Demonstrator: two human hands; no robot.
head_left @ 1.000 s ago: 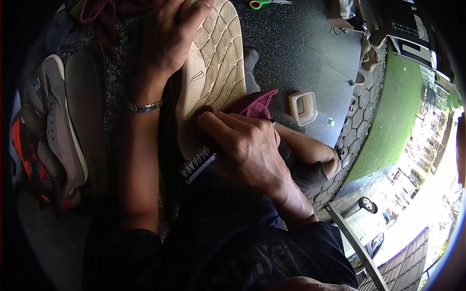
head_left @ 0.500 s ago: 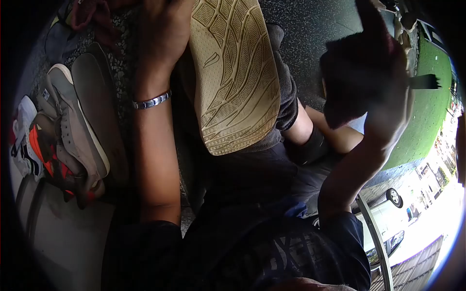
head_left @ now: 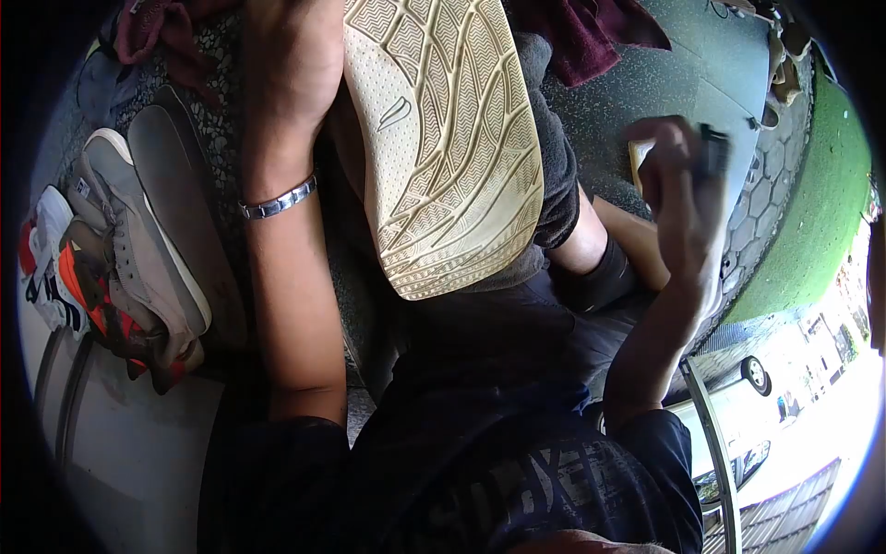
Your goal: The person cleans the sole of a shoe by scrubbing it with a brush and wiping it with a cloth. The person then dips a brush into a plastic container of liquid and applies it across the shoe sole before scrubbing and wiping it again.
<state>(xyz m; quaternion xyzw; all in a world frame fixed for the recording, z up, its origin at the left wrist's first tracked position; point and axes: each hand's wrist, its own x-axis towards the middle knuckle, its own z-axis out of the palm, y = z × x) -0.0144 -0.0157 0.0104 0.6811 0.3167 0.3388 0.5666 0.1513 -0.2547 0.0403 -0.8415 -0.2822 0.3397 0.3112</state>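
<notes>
A shoe [head_left: 452, 157] is tilted up in front of me, its cream patterned sole facing the camera. My left hand [head_left: 295, 74], with a metal-link bracelet at the wrist, grips the shoe's left side near the top edge; its fingertips are out of view. My right hand [head_left: 678, 185] is to the right of the shoe, apart from it, blurred and closed around a small brush with dark bristles [head_left: 712, 152]. A maroon cloth [head_left: 600, 37] lies on the dark speckled floor beyond the shoe. Dark grey cloth [head_left: 554, 157] shows behind the sole.
At left lie a grey lace-up shoe [head_left: 120, 203], a dark sole-shaped piece [head_left: 171, 185] and orange-and-brown footwear [head_left: 88, 286]. Another maroon cloth [head_left: 143, 32] is at the upper left. Several shoes [head_left: 789, 65] stand at the far right by hexagonal paving [head_left: 761, 198] and grass.
My right hand has let go of the maroon cloth, which now lies on the floor, and has moved left with the brush. The shoe has shifted slightly in my left hand.
</notes>
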